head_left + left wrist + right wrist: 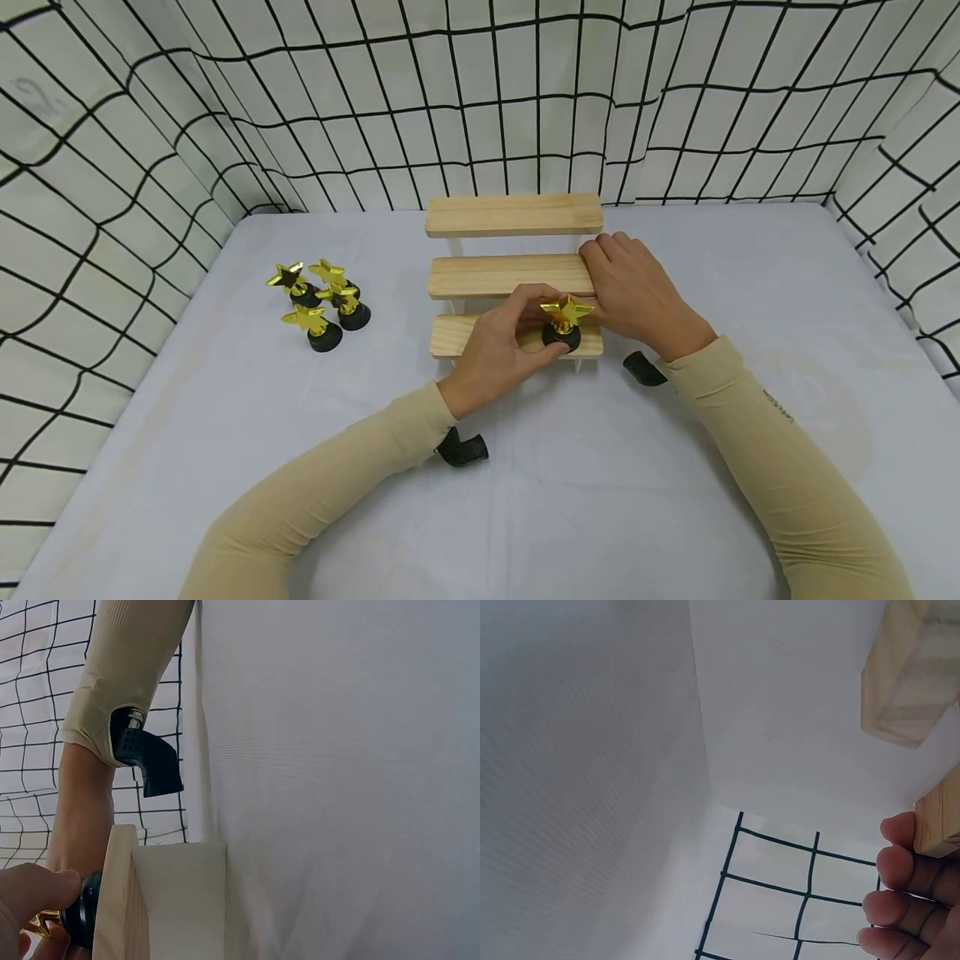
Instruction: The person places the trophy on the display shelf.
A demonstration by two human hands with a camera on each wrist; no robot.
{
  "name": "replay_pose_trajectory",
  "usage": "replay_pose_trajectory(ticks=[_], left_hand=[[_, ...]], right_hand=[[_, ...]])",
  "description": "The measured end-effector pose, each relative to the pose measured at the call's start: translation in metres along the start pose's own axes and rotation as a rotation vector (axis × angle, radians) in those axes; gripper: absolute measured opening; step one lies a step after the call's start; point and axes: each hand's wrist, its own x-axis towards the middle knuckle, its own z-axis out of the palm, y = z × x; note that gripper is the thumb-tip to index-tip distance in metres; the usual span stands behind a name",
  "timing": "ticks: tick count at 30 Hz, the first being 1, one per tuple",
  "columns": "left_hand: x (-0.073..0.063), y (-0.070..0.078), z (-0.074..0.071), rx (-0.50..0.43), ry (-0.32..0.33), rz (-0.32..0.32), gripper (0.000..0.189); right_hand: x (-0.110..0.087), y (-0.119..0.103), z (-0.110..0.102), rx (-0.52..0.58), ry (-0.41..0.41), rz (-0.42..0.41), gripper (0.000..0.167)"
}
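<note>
A small gold star trophy [567, 313] with a round black base stands on the front right of the lowest step of a three-step wooden display stand [480, 277]. My left hand [498, 346] holds this trophy between thumb and fingers. In the left wrist view, the thumb lies against the black base [84, 911], which touches the wooden step [120, 900]. At the right end of the middle step, my right hand [637, 292] grips the board. Its fingertips [896, 866] show beside the board's end [939, 825] in the right wrist view; its thumb is hidden there.
Several more gold star trophies [325, 333] with black bases stand in a group left of the stand. A white cloth [525, 500] covers the table. Black grid netting [495, 100] hangs over white walls at the back and sides. Black wrist camera mounts [465, 452] stick out below the sleeves.
</note>
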Motion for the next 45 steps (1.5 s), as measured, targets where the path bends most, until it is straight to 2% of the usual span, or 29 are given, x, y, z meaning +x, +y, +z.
replay_pose_trajectory(ticks=[6,14,19,24,27,31,38,40,45], left_hand=[[-0.002,0.000,-0.004,0.006,0.015,0.001,0.057],[-0.007,0.000,-0.020,0.088,0.060,-0.004,0.053],[-0.014,-0.003,-0.037,0.123,0.086,-0.009,0.051],[-0.021,-0.006,-0.061,0.160,0.134,0.024,0.047],[-0.023,-0.008,-0.076,0.190,0.180,0.061,0.044],[-0.024,-0.010,-0.091,0.215,0.226,0.072,0.043],[-0.027,-0.009,-0.113,0.221,0.313,0.061,0.038],[-0.027,-0.009,-0.119,0.205,0.339,0.057,0.036],[-0.028,-0.011,-0.128,0.184,0.372,0.045,0.033]], right_hand=[[0.001,-0.001,-0.002,-0.004,-0.009,0.005,0.061],[0.001,-0.001,-0.002,-0.007,-0.013,0.005,0.067],[0.001,-0.001,-0.002,-0.017,-0.010,-0.004,0.073],[0.000,0.000,-0.001,-0.029,0.030,-0.048,0.092],[0.001,0.000,-0.002,-0.024,0.018,-0.039,0.085],[0.001,0.000,-0.004,-0.009,-0.021,-0.016,0.071],[0.001,0.000,-0.005,-0.014,-0.014,-0.030,0.069],[0.001,0.000,-0.005,-0.009,-0.001,-0.049,0.070],[0.003,0.000,-0.006,-0.009,0.025,-0.068,0.088]])
